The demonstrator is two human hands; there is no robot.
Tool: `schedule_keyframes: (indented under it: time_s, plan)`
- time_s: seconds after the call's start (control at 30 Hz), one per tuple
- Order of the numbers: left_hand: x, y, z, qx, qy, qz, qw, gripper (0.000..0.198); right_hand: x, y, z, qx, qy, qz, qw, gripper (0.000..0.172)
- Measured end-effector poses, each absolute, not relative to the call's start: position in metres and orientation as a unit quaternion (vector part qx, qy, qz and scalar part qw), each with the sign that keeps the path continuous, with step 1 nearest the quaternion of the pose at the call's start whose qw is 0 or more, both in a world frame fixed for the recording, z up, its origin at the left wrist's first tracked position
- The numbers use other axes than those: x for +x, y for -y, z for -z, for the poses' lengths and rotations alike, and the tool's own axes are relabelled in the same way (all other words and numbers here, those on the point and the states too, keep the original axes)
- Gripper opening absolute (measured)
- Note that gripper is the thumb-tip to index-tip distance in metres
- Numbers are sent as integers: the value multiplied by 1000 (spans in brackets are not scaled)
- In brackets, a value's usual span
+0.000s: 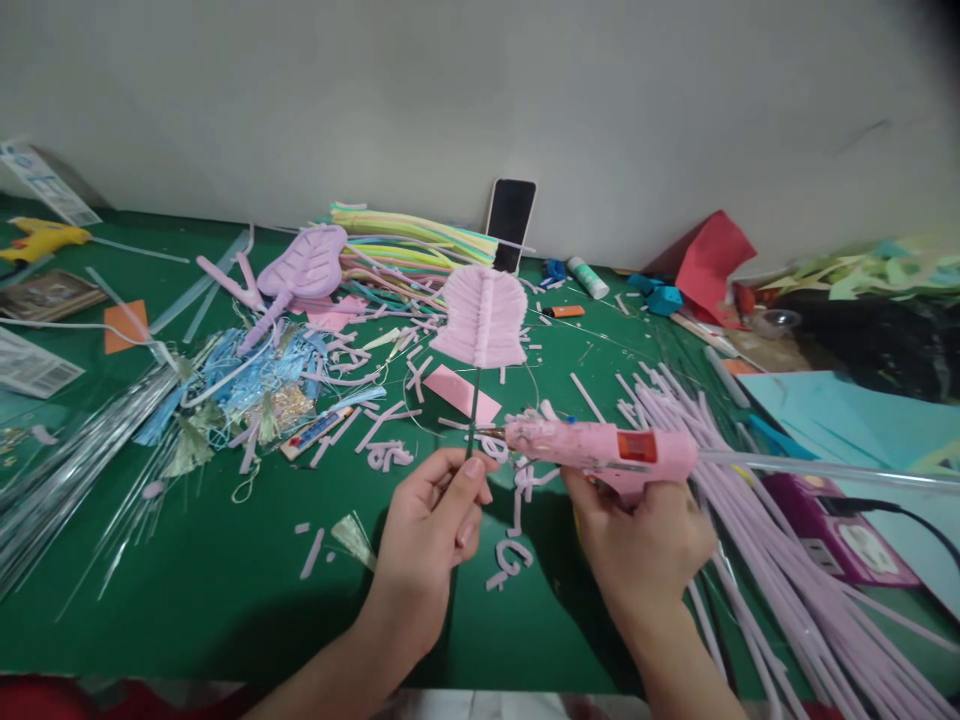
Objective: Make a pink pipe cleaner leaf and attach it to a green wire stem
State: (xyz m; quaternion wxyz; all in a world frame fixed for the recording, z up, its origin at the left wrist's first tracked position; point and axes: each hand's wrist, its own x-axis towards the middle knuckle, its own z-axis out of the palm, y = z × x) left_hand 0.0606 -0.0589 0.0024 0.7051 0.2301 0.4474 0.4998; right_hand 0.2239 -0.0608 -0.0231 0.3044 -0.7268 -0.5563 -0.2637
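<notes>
My left hand (439, 525) pinches a thin dark green stem (472, 412) between thumb and fingers. At the top of that stem stands a pale pink leaf shape (484, 318) of fuzzy pipe cleaners with a central rib. My right hand (645, 545) is wrapped round the handle of a pink hot glue gun (600, 450), a clear glue stick (825, 467) running out of its back. The gun's nozzle points left and is at the stem, just above my left fingers. Whether it touches the stem I cannot tell.
Lilac pipe cleaners (757, 590) lie at right beside a purple box (840, 530). A lilac leaf-shaped piece (304, 262), blue tassels (255, 370) and silvery wires (82, 470) are at left. A phone (511, 222) leans against the wall. Pipe cleaner scraps litter the green table (315, 620).
</notes>
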Motion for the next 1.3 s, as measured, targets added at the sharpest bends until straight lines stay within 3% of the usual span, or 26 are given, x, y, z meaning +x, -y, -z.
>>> schedule_keyframes:
  time_s: [0.3, 0.5, 0.67, 0.77, 0.87, 0.97, 1.0, 1.1, 1.17, 1.3]
  plan:
    - [61, 59, -3, 229, -442, -499, 709, 24, 225, 61, 23, -713, 568, 275, 306, 25]
    - [61, 59, -3, 227, -439, -502, 710, 25, 221, 58, 12, -774, 489, 167, 365, 29]
    - [59, 59, -2, 229, -425, -506, 715, 22, 243, 44, -2, -785, 433, -40, 441, 30]
    - [57, 61, -3, 232, -422, -512, 711, 21, 265, 34, 2, -815, 442, -76, 366, 38]
    - [56, 63, -5, 248, -423, -521, 699, 22, 273, 32, 9, -827, 494, -23, 269, 43]
    - [56, 65, -7, 257, -422, -521, 696, 23, 260, 41, 7, -831, 471, 66, 290, 56]
    - [57, 65, -8, 255, -421, -519, 699, 23, 251, 47, 4, -812, 474, 36, 338, 55]
    - [61, 67, -8, 240, -415, -514, 711, 24, 219, 62, -7, -697, 469, -281, 464, 41]
    - [64, 69, -7, 233, -413, -511, 717, 25, 198, 68, -9, -600, 423, -430, 526, 34]
    - [65, 70, -4, 241, -420, -508, 713, 24, 173, 66, -4, -498, 325, -522, 612, 19]
